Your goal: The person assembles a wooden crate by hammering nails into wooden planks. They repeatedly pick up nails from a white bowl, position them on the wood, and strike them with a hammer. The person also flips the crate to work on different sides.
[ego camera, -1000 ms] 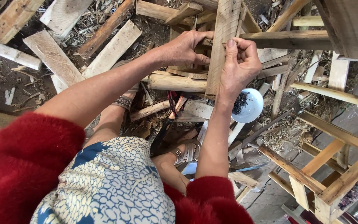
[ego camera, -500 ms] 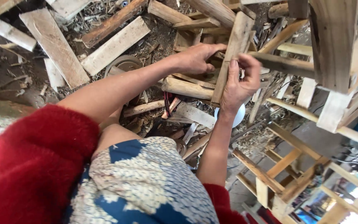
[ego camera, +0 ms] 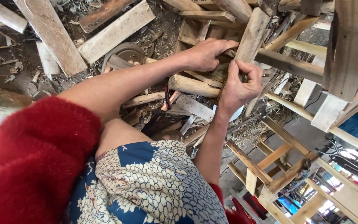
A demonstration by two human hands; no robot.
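- Shifted since a second ago: view swung closer, plank (ego camera: 248, 36) now leaning more to the right, both hands lower in frame.
- Left hand (ego camera: 207, 53) reaching across, grip closed over the plank's lower part, pinning it against the crossbar (ego camera: 289, 63), likely to steady it.
- Right hand (ego camera: 240, 83) just below, grip curled tight on the plank's lower edge, thumb pressed on top; probably guiding that end into place.
- Plank itself: pale, rough-sawn, tilted among the heap, upper end resting by the wooden frame (ego camera: 349, 45).
- Round log (ego camera: 193, 85) lying just under both wrists.
- Loose boards (ego camera: 114, 30) scattered on the dirt floor beyond.
- Labels or packages: none readable; only a pale blue round thing (ego camera: 238, 113) peeking from behind the right wrist.
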